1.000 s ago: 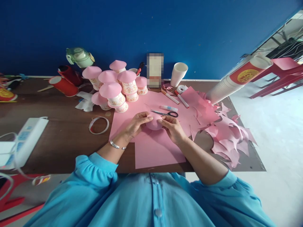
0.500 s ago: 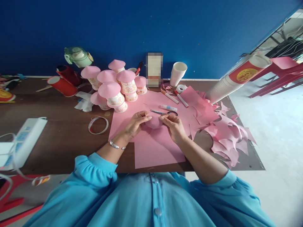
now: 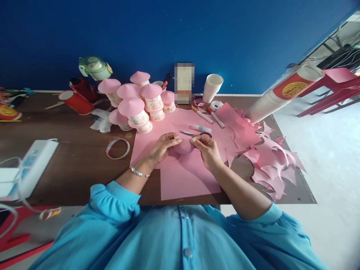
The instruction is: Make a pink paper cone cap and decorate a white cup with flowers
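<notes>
Wall (image 3: 140, 37): blue, across the far side.
Table (image 3: 75, 168): dark brown, running from the left edge to a corner at near right.
Shirt (image 3: 157, 236): blue, buttoned, along the near edge.
Sheets (image 3: 191, 183): pink, overlapping mid-table, beneath both hands.
Stool (image 3: 333, 80): red, on the floor at far right.
Cup stack (image 3: 264, 107): long, tilted right, at the table's far right, with a red band and yellow emblem near its upper end.
Scraps (image 3: 270, 168): pink offcuts heaped along the right side.
Towers (image 3: 131, 107): patterned cups with pink cone tops, grouped left of centre, farther off than the hands.
Power strip (image 3: 33, 165): white, at near left, cables around it.
Left hand (image 3: 165, 146): thumb and fingers closed, pinching the left edge of a disc (image 3: 185, 147).
Right hand (image 3: 206, 150): thumb and forefinger closed on the right edge; I cannot tell whether it touches the scissors (image 3: 189, 133).
White cup (image 3: 213, 88): upright, far, right of centre.
Tape ring (image 3: 108, 149): on bare wood, left of the sheets.
Scissors: blades leftward, dark handles just beyond the right hand.
Disc: pink, round in outline, between both hands over the sheets, nearer than the scissors.
Tube (image 3: 201, 128): white and blue, just beyond the scissors.
Bracelet (image 3: 136, 171): silver, around the left wrist.
</notes>
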A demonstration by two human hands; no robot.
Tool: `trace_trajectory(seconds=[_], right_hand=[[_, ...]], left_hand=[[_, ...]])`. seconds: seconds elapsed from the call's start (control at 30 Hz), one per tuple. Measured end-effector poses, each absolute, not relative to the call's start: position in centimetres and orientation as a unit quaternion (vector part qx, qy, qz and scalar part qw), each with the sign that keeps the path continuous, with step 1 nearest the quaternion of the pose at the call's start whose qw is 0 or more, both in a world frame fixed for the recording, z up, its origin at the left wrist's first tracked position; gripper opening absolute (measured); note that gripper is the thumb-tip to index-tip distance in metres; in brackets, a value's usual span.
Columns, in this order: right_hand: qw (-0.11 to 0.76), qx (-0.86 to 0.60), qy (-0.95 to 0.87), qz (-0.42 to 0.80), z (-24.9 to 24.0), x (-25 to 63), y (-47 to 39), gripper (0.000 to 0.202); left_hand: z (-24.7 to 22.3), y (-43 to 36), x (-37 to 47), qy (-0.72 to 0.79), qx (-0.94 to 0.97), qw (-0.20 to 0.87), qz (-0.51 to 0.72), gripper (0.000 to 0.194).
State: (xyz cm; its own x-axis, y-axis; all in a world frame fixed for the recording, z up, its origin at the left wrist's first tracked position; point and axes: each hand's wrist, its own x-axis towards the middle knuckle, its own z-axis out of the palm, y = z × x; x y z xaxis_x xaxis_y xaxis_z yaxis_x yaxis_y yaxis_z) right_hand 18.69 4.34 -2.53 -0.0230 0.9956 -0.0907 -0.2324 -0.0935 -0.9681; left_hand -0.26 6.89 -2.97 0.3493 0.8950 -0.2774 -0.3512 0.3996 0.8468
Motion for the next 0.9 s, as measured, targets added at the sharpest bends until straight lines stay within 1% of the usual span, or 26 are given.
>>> trace_trajectory(seconds=[0.17, 0.3, 0.4, 0.53, 0.63, 0.73, 0.9], right_hand=[[0.533, -0.464, -0.430, 0.562, -2.8, 18.6, 4.3, 0.047], [0.550, -0.485, -0.452, 0.507, -2.9, 19.0, 4.4, 0.041], [0.549, -0.484, -0.460, 0.503, -2.8, 19.3, 4.6, 0.040], [0.530, -0.481, -0.477, 0.510, -2.6, 19.4, 4.8, 0.040], [0.509, -0.477, -0.493, 0.520, -2.6, 19.3, 4.7, 0.039], [0.488, -0.471, -0.514, 0.525, -2.9, 19.0, 4.5, 0.041], [0.453, -0.469, -0.557, 0.514, -3.2, 18.6, 4.4, 0.041]], left_hand=[[-2.7, 7.0, -0.2, 0.374, 0.352, 0.741, 0.432, 0.034], [-2.3, 7.3, -0.5, 0.389, 0.355, 0.736, 0.425, 0.038], [-2.0, 7.6, -1.2, 0.423, 0.356, 0.715, 0.428, 0.040], [-1.4, 7.8, -3.5, 0.472, 0.358, 0.673, 0.442, 0.041], [-1.1, 7.3, -6.0, 0.498, 0.361, 0.649, 0.448, 0.053], [-1.3, 6.4, -8.4, 0.530, 0.365, 0.615, 0.456, 0.060], [-1.6, 5.6, -11.2, 0.566, 0.406, 0.560, 0.448, 0.058]])
